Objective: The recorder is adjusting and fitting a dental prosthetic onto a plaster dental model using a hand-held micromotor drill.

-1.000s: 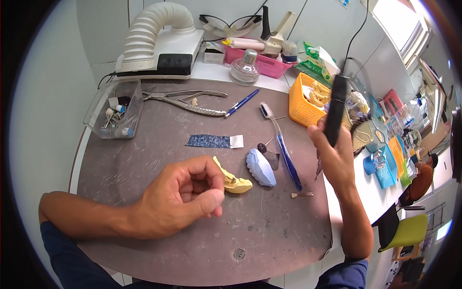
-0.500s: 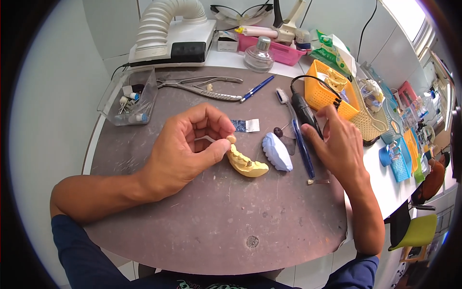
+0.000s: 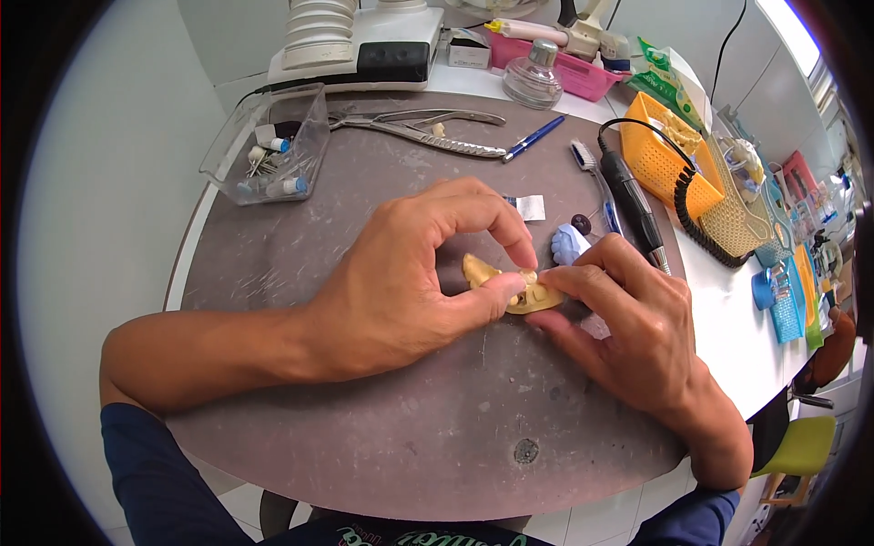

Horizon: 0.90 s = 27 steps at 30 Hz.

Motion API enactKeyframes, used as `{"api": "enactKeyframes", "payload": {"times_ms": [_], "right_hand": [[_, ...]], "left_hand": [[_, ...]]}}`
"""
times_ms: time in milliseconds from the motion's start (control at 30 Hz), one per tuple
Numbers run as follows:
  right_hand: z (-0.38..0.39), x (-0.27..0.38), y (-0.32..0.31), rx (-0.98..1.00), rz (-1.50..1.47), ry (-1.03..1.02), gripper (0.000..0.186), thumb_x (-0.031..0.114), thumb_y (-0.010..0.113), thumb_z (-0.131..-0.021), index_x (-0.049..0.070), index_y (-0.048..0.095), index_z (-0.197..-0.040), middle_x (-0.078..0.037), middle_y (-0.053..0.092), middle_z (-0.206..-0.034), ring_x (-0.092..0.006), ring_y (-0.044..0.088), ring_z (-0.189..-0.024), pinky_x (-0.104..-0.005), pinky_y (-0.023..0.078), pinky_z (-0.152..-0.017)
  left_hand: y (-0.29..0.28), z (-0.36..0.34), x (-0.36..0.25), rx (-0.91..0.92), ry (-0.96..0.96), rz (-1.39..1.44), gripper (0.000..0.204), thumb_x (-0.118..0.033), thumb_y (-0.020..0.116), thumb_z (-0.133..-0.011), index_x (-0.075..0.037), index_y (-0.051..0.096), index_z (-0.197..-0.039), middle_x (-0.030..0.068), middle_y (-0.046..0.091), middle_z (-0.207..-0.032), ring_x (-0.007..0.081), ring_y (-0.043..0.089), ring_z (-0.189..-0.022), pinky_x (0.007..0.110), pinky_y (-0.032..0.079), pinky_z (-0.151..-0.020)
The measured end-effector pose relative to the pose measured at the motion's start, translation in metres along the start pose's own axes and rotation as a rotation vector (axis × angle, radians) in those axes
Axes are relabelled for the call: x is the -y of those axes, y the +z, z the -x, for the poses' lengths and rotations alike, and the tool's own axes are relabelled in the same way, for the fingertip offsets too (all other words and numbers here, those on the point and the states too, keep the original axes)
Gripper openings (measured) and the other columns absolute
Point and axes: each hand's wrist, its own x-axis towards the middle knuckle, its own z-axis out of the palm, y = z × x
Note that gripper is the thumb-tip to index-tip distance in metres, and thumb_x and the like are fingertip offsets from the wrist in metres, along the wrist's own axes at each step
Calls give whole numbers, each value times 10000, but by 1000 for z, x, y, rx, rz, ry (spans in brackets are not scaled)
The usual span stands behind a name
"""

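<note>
Yellow dental model [image 3: 537, 306] lies on the brown bench top [image 3: 382, 437], in front of the person, between the two hands. Long axis oblique: one end far and to the left, bare of fingers; the other nearer and to the right. Right hand [image 3: 642, 332] is the closer to that near end: thumb at its near edge, index on the far side, the gap spanned by the model, so it appears held there. Left hand [image 3: 414, 273] comes over the middle from the left, finger and thumb curved round, tips almost meeting at a small pale piece [image 3: 529, 275] at the model's upper side. Cannot tell whether the piece is pinched or seated. Key relation: piece above the model, directly at the left fingertips. Blue dental model [image 3: 569, 244] just beyond the right fingers, partly hidden; black handpiece [image 3: 635, 200] farther right.
</note>
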Motion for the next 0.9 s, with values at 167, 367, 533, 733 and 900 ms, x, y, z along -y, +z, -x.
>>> {"api": "enactKeyframes", "payload": {"times_ms": [167,367,533,733,900], "right_hand": [[1,1,4,10,-34,-5,237,167,781,-739,62,594,-838,-47,501,-776,-183,583,-610,-322,454,-478],[1,1,3,10,-27,-22,260,170,775,-745,51,547,-786,-57,477,-760,-195,590,-617,-327,450,-468],[2,0,2,28,-19,-18,259,181,766,-757,50,544,-788,-62,469,-762,-199,593,-618,-328,449,-467],[3,-1,3,28,-12,-18,258,187,762,-762,51,544,-789,-65,472,-772,-200,599,-623,-329,449,-466],[3,0,4,19,-21,-17,259,187,762,-761,50,544,-786,-64,475,-775,-202,603,-625,-331,454,-470]], "left_hand": [[1,1,0,58,68,-94,157,-13,719,-760,-52,659,-899,80,644,-999,188,615,-949,319,494,-822],[6,1,-3,68,61,-116,175,7,729,-725,-62,645,-863,66,655,-975,208,622,-932,324,498,-807],[7,0,-3,54,76,-158,171,11,724,-727,-51,640,-863,81,651,-966,200,636,-877,314,505,-767],[6,-2,-5,56,66,-132,166,13,724,-728,-39,643,-863,99,644,-968,197,647,-855,300,507,-747],[5,-1,-8,75,23,-151,162,14,719,-730,-36,650,-868,107,641,-979,204,650,-883,301,506,-766]]}}
